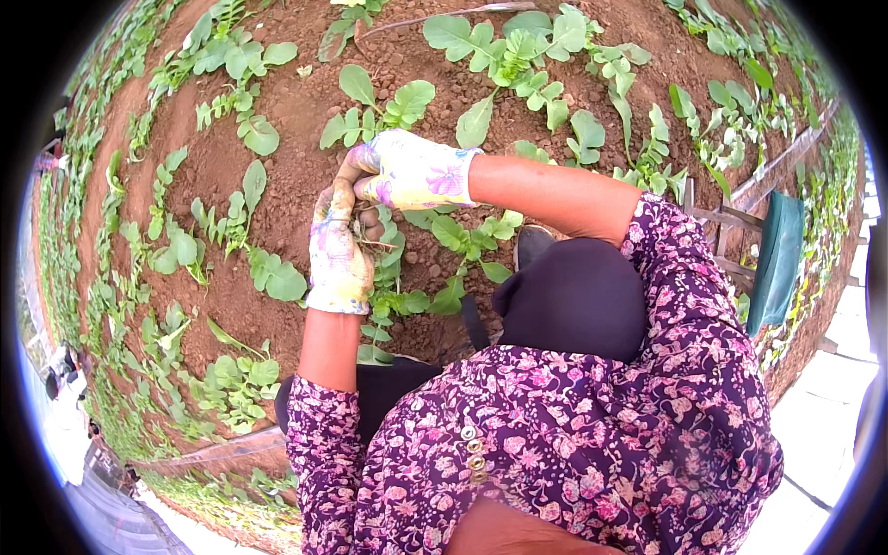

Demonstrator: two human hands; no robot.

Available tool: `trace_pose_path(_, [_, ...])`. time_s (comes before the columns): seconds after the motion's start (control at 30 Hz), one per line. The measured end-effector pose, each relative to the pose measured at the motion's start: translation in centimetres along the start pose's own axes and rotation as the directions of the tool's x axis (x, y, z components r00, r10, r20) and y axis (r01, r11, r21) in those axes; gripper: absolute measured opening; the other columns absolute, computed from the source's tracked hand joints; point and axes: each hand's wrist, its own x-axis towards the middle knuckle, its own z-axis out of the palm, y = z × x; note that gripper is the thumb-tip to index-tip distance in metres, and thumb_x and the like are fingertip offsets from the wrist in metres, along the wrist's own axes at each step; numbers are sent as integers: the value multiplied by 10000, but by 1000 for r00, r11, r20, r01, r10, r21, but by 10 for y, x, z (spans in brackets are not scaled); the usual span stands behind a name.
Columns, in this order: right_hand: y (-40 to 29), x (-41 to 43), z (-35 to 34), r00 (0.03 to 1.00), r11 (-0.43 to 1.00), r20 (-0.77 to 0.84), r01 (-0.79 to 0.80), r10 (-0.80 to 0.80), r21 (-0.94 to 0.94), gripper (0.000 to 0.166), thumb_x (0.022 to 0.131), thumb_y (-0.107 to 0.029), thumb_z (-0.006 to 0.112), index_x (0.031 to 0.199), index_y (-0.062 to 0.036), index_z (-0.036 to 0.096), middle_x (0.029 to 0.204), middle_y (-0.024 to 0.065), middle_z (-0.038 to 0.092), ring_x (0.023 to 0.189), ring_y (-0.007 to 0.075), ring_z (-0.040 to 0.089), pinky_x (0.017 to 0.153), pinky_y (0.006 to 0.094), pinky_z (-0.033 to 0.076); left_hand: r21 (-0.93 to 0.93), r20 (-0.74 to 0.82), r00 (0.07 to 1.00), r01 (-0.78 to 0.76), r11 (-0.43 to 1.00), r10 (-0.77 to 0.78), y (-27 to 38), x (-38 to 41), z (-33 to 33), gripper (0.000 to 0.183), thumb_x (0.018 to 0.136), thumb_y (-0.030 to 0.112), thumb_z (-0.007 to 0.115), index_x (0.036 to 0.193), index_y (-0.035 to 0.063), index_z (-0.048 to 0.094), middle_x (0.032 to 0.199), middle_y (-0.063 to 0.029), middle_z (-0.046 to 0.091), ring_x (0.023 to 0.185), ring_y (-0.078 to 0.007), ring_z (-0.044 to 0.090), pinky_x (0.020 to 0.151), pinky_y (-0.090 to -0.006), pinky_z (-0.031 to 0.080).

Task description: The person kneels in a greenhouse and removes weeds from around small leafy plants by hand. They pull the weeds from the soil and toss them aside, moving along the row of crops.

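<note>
Both my hands wear floral-printed work gloves with soil-stained fingers, and they meet low over the reddish-brown soil (291, 187). In my left hand (340, 257) is a small clump of dry roots or weeds (371, 239), its thin stems sticking out past the palm. My right hand (413, 170) reaches across from the right, fingers bent down against the left fingertips; whether it grips part of the clump is hidden. A lobed-leaf seedling (381, 114) grows just beyond the right glove. More leafy plants (465, 243) stand between my hands and my knees.
Rows of similar plants (236, 388) spread on both sides. A dry stalk (451, 15) lies on the soil at the top. To the right stands a low frame with a green seat-like pad (775, 263). My dark shoe (533, 246) shows beside my knee (576, 298).
</note>
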Motion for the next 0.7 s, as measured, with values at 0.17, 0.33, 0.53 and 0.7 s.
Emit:
trace_pose_path(0.17, [8, -5, -5, 995, 981, -26, -86, 92, 172, 287, 880, -159, 521, 1105, 13, 562, 876, 76, 637, 719, 109, 581, 630, 269, 498, 55, 21, 1000, 14, 998, -16, -2, 4, -2, 296, 929, 246, 525, 1161, 64, 545, 780, 49, 543, 584, -9, 456, 442, -140, 349])
trace_pose_path(0.33, [60, 14, -25, 956, 997, -293, -48, 29, -58, 273, 865, -130, 492, 1107, -24, 560, 861, 55, 622, 709, 115, 583, 632, 274, 484, -10, -84, 996, -22, 1000, 21, 3, 7, -16, 139, 858, 197, 639, 900, 99, 549, 763, -31, 569, 563, -84, 503, 425, -197, 375])
trace_pose_path(0.53, [170, 34, -97, 909, 763, -416, -288, 27, -579, 428, 738, -77, 511, 1164, -53, 546, 986, 226, 629, 920, 357, 613, 819, 408, 477, -75, -119, 993, 14, 997, -23, 3, 2, -26, 134, 849, 167, 646, 921, 106, 550, 759, -35, 573, 564, -98, 516, 421, -210, 380])
trace_pose_path(0.7, [192, 25, -120, 684, 652, -729, -554, 2, -518, 375, 722, -75, 522, 1080, 30, 552, 943, 238, 629, 933, 384, 596, 820, 403, 476, -96, -135, 990, 33, 995, -46, 2, -2, -39, 127, 839, 159, 660, 901, 110, 560, 741, -29, 578, 558, -115, 525, 427, -215, 394])
